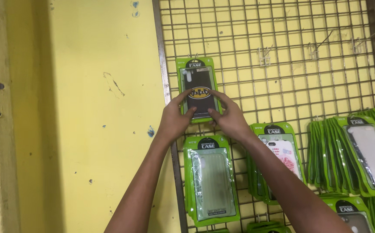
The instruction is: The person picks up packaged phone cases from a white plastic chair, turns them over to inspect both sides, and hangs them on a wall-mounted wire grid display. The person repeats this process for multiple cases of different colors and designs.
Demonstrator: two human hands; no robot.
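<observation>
- The left hand (173, 121) and the right hand (229, 117) both press on a green packet with a black phone case (198, 89), which sits high on the left side of a wire grid panel (282, 51).
- The left fingers (188, 113) grip the packet's lower left edge, thumb on its front; the right fingers (216, 96) spread narrowly over its lower right face, thumb near the bottom edge. Both hands are holding the packet against the grid.
- The packet sits just inside the panel's left frame bar, so there is little room to its left; above and to its right the grid lies bare, with open room up to a few small metal hooks (264, 56) further right.
- The grid is thin rusty-looking metal wire in square meshes, set in a dark frame on a yellow wall (88, 108) that is scuffed, with chipped spots.
- The packet is a flat glossy rectangle with a rounded black tab at the top and a yellow oval emblem on the black case.
- Just below hangs a green packet with a clear ribbed case (211, 181), its plastic shiny.
- To the right hangs a packet with a white patterned case (282, 155), partly behind the right forearm.
- Further right, thick stacks of green packets (351, 151) hang crowded edge to edge near the panel's right frame.
</observation>
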